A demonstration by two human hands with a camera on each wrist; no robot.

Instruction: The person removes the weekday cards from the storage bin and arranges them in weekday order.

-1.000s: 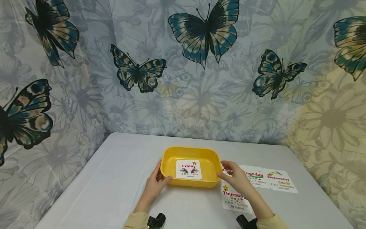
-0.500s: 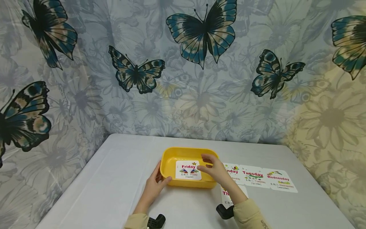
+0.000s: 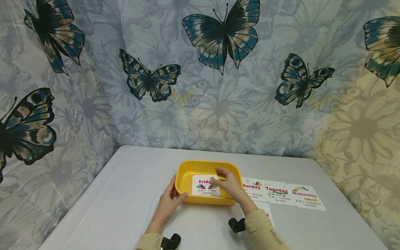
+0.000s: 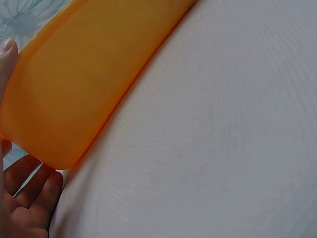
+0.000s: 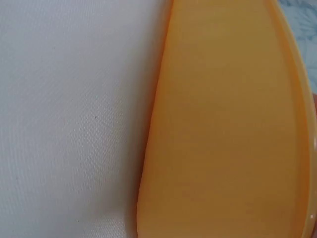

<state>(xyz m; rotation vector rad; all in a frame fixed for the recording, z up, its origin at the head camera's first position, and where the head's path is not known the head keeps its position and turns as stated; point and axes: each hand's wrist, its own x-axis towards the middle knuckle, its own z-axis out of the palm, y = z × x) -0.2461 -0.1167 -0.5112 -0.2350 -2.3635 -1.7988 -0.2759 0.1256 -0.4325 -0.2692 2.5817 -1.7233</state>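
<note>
A shallow yellow plastic box (image 3: 200, 200) stands on the table in the head view. A white card printed "Friday" (image 3: 201, 190) lies inside it. My left hand (image 3: 166, 204) holds the box's left end, thumb on the near rim; the left wrist view shows fingers (image 4: 37, 191) by the box corner. My right hand (image 3: 229, 185) reaches over the box's right half, thumb and fingers apart, the thumb tip overlapping the Friday card's right edge. The right wrist view is mostly the box's outer wall (image 5: 223, 124), with the hand nearly all hidden.
Right of the box, cards for Monday (image 3: 252, 194), Tuesday (image 3: 276, 195) and Wednesday (image 3: 307, 198) lie in a row. Below Monday lies another card (image 3: 260, 207), largely covered by my right forearm. A butterfly-print cloth (image 3: 218, 114) hangs behind the white table (image 3: 109, 194).
My right hand has moved left from the box's right end to over its inside, near the Friday card. My left hand and the box have stayed about the same.
</note>
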